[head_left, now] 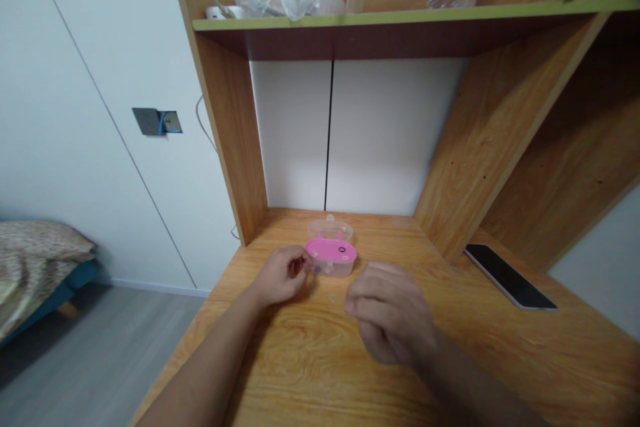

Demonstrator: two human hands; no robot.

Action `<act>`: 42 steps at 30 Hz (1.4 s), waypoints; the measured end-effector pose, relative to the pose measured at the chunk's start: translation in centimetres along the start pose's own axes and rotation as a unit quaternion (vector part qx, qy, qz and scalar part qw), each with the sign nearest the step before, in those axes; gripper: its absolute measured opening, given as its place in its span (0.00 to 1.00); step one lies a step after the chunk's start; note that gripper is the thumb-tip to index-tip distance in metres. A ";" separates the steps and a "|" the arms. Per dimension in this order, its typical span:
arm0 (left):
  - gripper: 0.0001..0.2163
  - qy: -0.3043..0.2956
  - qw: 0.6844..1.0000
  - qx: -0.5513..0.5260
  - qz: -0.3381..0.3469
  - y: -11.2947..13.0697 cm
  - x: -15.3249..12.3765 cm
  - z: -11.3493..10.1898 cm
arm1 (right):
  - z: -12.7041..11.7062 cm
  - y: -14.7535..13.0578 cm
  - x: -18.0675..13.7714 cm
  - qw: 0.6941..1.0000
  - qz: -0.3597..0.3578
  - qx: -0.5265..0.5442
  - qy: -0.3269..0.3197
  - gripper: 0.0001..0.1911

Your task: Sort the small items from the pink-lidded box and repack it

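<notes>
A small clear plastic box (331, 255) with a pink insert stands open on the wooden desk (310, 360), its clear lid tipped back. My left hand (281, 274) rests on the desk just left of the box, fingers curled and pinched together beside its edge. My right hand (393, 319) hovers nearer to me, right of the box, fingers bent inward with the back of the hand toward the camera. What either hand holds, if anything, is hidden. A tiny clear item (333, 297) lies on the desk between the hands.
A dark phone (509, 276) lies flat on the desk at the right. A shelf (400, 15) overhead carries plastic bags and a clear bottle. Wooden side panels close in the desk. A bed corner (35, 260) shows at far left.
</notes>
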State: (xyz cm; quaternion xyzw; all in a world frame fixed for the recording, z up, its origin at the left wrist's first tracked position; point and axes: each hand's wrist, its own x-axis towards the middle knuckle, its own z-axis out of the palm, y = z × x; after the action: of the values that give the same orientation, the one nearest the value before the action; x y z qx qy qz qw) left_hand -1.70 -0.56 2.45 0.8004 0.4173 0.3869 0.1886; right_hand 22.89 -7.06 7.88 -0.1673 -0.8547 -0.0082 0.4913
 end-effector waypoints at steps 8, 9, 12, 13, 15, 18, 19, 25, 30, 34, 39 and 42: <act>0.05 -0.181 0.981 0.026 -0.062 -1.0 -0.8 -0.3 | 3.9 6.6 -4.0 0.956 0.144 -0.086 -0.239 0.12; 0.05 -0.184 0.980 0.026 -0.070 -1.1 -0.8 -0.1 | 3.9 6.4 -4.0 0.947 0.170 -0.085 -0.259 0.12; 0.07 -0.186 0.979 0.008 -0.080 -1.3 -0.9 0.3 | 3.7 6.1 -3.7 0.929 0.223 -0.071 -0.286 0.11; 0.07 -0.188 0.979 -0.002 -0.080 -1.4 -0.9 0.4 | 3.7 6.0 -3.6 0.927 0.233 -0.064 -0.288 0.11; 0.07 -0.191 0.978 -0.021 -0.077 -1.3 -0.9 0.7 | 3.8 6.0 -3.7 0.926 0.239 -0.049 -0.289 0.09; 0.06 -0.189 0.979 -0.037 -0.073 -1.2 -0.9 1.0 | 4.1 6.0 -4.0 0.929 0.239 -0.032 -0.282 0.07; 0.06 -0.189 0.978 -0.041 -0.074 -1.2 -0.9 1.1 | 4.2 6.0 -4.1 0.931 0.237 -0.028 -0.276 0.06; 0.05 -0.189 0.973 -0.089 -0.098 -0.4 -0.8 1.3 | 5.0 5.9 -4.2 0.951 0.219 0.025 -0.216 0.07; 0.06 -0.199 0.956 -0.172 -0.130 0.1 -0.9 1.4 | 5.7 6.3 -4.8 0.945 0.268 0.074 -0.172 0.11; 0.08 -0.207 0.945 -0.215 -0.135 0.3 -0.8 1.8 | 5.7 6.2 -4.7 0.940 0.288 0.101 -0.150 0.11; 0.13 -0.202 0.930 -0.271 -0.145 0.8 -0.6 1.9 | 5.3 6.0 -4.0 0.950 0.261 0.122 -0.120 0.07; 0.14 -0.179 0.923 -0.315 -0.132 0.8 -0.4 1.9 | 5.4 6.1 -4.0 0.949 0.276 0.130 -0.084 0.06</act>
State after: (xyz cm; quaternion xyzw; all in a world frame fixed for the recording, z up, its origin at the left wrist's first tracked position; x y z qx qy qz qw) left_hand 0.00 -1.32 1.57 0.6931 0.3352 0.3202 0.5520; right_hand 22.00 -1.40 0.78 -0.3317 -0.8070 0.2527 0.4181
